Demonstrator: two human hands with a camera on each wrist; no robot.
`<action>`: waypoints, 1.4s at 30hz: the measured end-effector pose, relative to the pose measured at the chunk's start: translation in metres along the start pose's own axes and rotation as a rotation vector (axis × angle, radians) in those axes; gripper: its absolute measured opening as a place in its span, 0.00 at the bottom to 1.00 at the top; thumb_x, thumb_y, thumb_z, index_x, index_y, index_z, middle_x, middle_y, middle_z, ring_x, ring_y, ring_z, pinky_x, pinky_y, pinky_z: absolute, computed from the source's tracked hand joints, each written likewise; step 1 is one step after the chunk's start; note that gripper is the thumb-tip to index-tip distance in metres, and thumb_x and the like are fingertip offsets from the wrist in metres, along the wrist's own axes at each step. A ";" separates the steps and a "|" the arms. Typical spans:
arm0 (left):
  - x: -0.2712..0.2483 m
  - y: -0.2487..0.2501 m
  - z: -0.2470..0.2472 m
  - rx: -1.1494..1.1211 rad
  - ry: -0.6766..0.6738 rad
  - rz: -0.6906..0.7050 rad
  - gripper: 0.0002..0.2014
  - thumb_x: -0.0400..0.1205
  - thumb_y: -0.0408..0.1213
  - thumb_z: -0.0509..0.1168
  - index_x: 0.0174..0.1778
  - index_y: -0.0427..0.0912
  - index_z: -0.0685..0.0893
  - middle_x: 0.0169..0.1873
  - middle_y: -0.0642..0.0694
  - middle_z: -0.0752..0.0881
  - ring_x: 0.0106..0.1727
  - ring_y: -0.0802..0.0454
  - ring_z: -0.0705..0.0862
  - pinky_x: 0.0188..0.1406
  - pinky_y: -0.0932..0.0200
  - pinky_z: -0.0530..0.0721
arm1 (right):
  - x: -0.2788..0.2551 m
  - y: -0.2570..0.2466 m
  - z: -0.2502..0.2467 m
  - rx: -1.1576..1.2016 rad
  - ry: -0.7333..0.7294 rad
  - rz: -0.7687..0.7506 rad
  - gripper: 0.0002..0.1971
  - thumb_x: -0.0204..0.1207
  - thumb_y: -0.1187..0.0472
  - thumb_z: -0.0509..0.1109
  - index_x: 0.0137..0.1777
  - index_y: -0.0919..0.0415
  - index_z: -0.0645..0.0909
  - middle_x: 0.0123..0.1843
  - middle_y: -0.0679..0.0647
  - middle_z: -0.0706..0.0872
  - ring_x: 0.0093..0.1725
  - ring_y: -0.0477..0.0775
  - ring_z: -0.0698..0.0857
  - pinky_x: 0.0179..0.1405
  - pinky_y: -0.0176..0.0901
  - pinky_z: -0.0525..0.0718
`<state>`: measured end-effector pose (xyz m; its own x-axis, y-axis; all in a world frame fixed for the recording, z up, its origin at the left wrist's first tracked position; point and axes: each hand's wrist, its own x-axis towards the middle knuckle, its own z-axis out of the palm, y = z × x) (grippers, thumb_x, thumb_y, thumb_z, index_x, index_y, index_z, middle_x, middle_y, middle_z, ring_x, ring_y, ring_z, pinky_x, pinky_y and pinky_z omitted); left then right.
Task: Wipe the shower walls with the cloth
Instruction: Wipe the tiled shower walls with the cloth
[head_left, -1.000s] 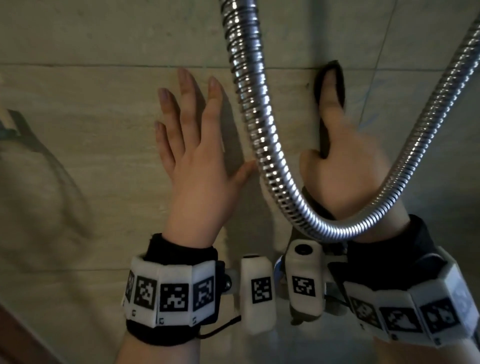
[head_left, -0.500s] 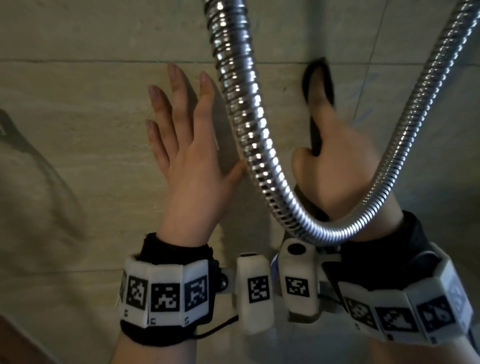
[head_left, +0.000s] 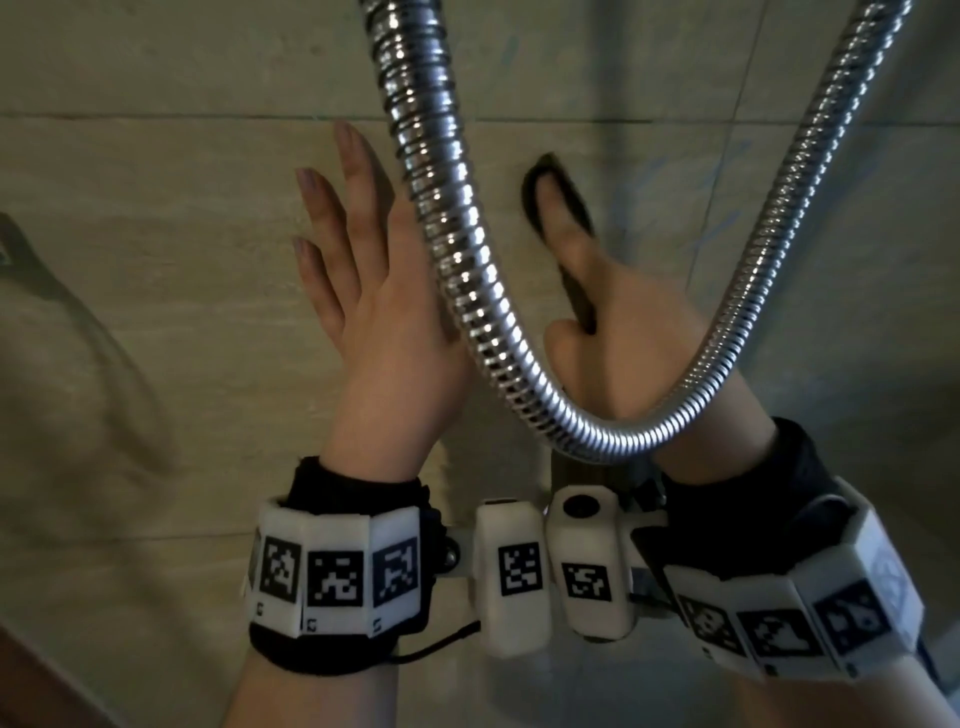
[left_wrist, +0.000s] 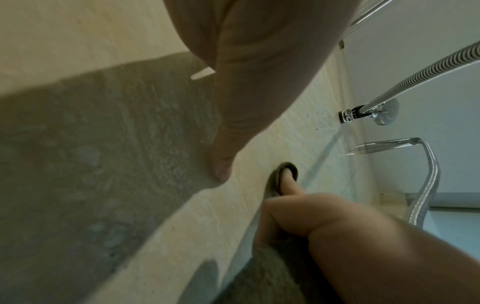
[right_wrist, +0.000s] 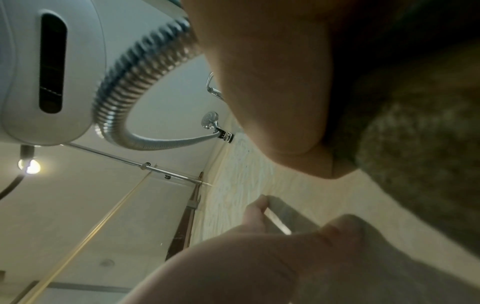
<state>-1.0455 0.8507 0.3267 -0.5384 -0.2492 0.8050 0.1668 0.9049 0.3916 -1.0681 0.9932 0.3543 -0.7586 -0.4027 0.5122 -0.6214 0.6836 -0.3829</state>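
Two hands sit either side of the hose (head_left: 457, 270). Left hand (head_left: 374, 312) lies flat, fingers straight, empty; right hand (head_left: 623, 332) presses the dark cloth (head_left: 576, 202) against the wall (head_left: 156, 260), gripping it.

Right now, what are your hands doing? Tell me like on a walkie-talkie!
Left hand open, fingers straight, at the wall. Right hand presses the cloth to the wall. Hose loops between the hands, in the way.

You have two hands: left hand (head_left: 374, 291), right hand (head_left: 623, 332). One dark cloth (head_left: 558, 208). One metal shower hose (head_left: 467, 291). One shower head (left_wrist: 388, 112). Two wrist bands (head_left: 332, 566). One white wall unit (right_wrist: 44, 70).
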 end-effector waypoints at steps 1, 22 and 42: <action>0.000 -0.001 -0.001 -0.007 -0.004 0.002 0.48 0.76 0.47 0.74 0.85 0.42 0.50 0.84 0.36 0.39 0.83 0.34 0.34 0.79 0.39 0.32 | 0.001 0.001 0.003 -0.040 -0.052 -0.017 0.44 0.75 0.59 0.62 0.80 0.26 0.39 0.57 0.61 0.86 0.49 0.63 0.85 0.53 0.50 0.83; -0.038 -0.039 -0.003 0.114 -0.135 0.117 0.48 0.76 0.35 0.73 0.85 0.52 0.49 0.86 0.42 0.45 0.83 0.40 0.37 0.78 0.57 0.30 | -0.042 0.029 0.060 -0.009 -0.294 -0.078 0.42 0.75 0.62 0.62 0.77 0.20 0.46 0.67 0.57 0.83 0.61 0.60 0.82 0.63 0.50 0.79; -0.083 -0.049 0.022 -0.047 -0.032 0.026 0.31 0.88 0.42 0.59 0.84 0.37 0.56 0.83 0.31 0.51 0.83 0.32 0.42 0.82 0.44 0.41 | -0.076 0.022 0.115 0.061 -0.152 0.049 0.43 0.79 0.63 0.58 0.71 0.30 0.28 0.29 0.50 0.75 0.23 0.46 0.70 0.19 0.40 0.65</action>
<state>-1.0273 0.8350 0.2305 -0.5596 -0.2143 0.8006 0.2188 0.8935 0.3921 -1.0472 0.9690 0.2186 -0.8064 -0.4606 0.3709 -0.5901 0.6682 -0.4531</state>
